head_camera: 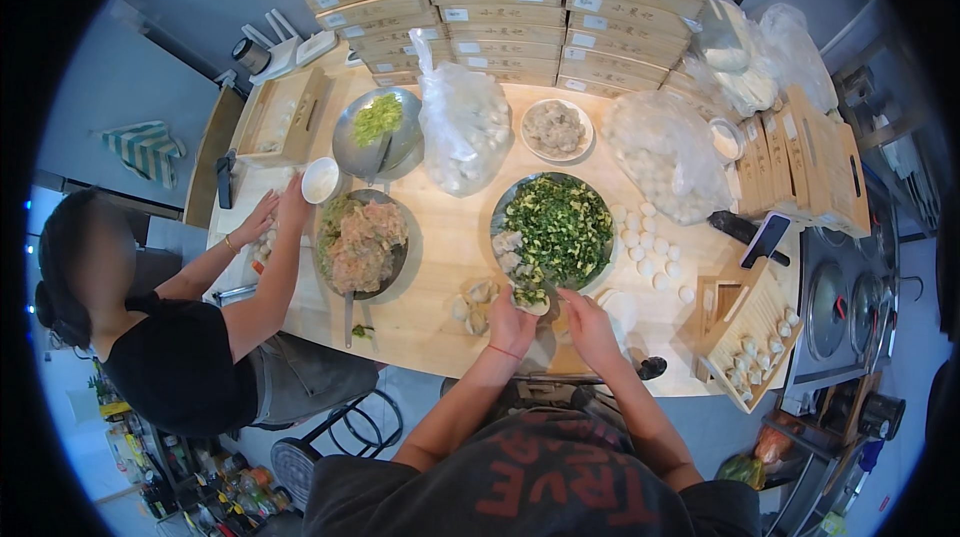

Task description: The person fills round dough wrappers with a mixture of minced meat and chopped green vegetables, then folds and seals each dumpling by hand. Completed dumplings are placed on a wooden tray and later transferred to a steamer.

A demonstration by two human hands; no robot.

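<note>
In my left hand (511, 321) rests a round dumpling wrapper (531, 307) with chopped green and yellow filling on it. My right hand (589, 324) grips a thin tool (551, 288), partly hidden by my fingers, whose end is at the filling. Just beyond both hands stands a metal bowl (496, 216) of chopped greens and egg (559, 229), with pale shrimp (507, 250) at its left side. Several folded dumplings (474, 306) lie left of my left hand. Flat wrappers (619, 309) lie beside my right hand, and small dough rounds (646, 243) are scattered farther right.
At the left a co-worker (180, 342) reaches over the table by a white bowl (321, 181). A bowl of minced meat (364, 244) stands between us. Bagged dough pieces (469, 131) and stacked wooden boxes (502, 15) line the back. A tilted tray of dumplings (754, 357) is at right.
</note>
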